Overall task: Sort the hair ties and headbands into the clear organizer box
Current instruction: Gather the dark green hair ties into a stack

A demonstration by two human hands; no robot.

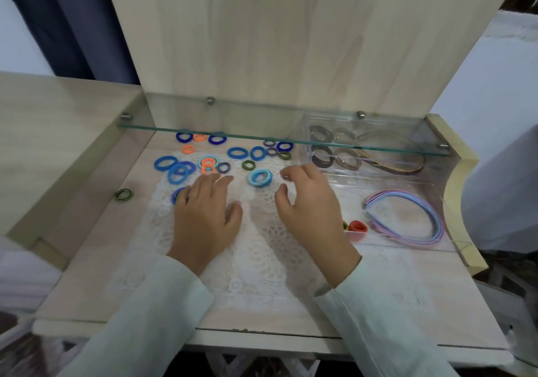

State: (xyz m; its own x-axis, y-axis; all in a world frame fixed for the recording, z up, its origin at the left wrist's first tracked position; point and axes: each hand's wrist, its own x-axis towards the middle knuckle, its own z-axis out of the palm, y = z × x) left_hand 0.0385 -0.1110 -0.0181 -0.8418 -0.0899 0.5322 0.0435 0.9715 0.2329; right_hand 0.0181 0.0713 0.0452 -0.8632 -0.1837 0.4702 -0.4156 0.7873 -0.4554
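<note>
Hair ties (pixel 237 153): lay scattered left of the clear organizer box (pixel 349 180), some under the glass shelf (pixel 262 138) edge.
Headbands (pixel 433 219): pastel, curled inside the box's near compartment.
Left hand (pixel 203 219): lay flat, fingers straight, well left of the box.
Right hand (pixel 308 205): curled just beside the box's left wall, fingertip at a small dark tie (pixel 285 177); whether it gripped could not be told.
Open room: bare lace mat (pixel 256 245) showed between the separated hands.

About 20 loose hair ties (pixel 251 178), 2 hands (pixel 208 216) (pixel 311 205), 1 organizer box (pixel 387 180).
</note>
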